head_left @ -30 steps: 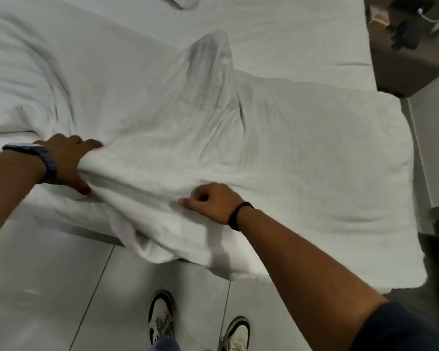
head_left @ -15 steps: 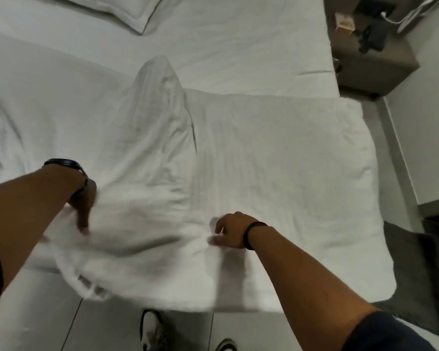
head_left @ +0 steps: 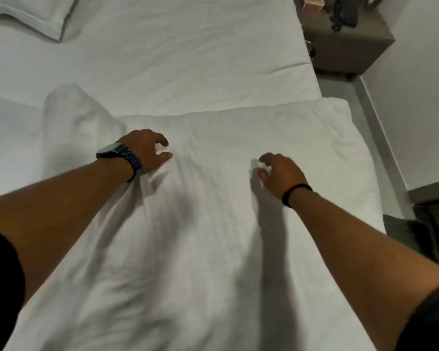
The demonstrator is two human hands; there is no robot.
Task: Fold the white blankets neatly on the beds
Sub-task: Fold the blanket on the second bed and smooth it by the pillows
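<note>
Blanket (head_left: 213,224) spread on bed (head_left: 188,59), below pillow (head_left: 31,16). Left hand (head_left: 145,150), right hand (head_left: 280,173) both pinching cloth, mid-blanket. Risk: uneven pull skews fold; bunched lump (head_left: 69,115) left of my left hand gets trapped, leaves crease.

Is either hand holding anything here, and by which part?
Both: left hand and right hand each pinch a bit of the white blanket mid-surface.
</note>
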